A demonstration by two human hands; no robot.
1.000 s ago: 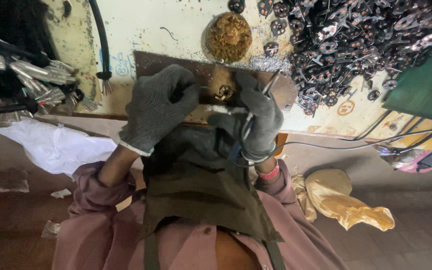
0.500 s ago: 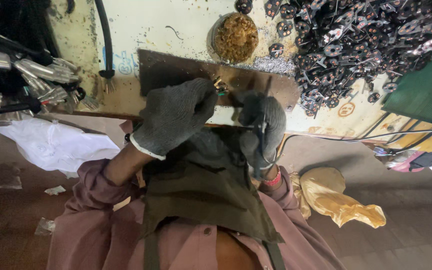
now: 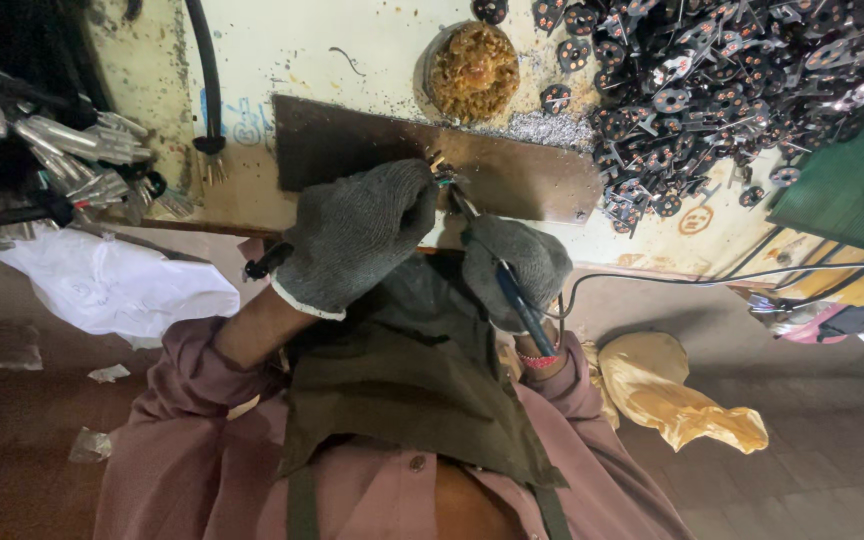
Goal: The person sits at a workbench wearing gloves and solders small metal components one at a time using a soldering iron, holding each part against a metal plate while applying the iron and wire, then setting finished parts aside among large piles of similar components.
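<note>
Left hand point(image 3: 357, 240) has lifted off the metal plate point(image 3: 522, 180), now pinching a small wired part point(image 3: 442, 170) at its fingertips. Right hand point(image 3: 517, 265), closed round the soldering iron point(image 3: 497, 265), has tilted its tip up to that part (joint apparently underway). Flux tin point(image 3: 472, 70) sits beyond.

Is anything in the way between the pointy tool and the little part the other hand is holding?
Nothing visible. The soldering iron in the right hand reaches the small part pinched by the left hand.

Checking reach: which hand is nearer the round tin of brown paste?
Left. The left hand lies just below-left of the round tin of brown paste; the right hand sits lower.
</note>
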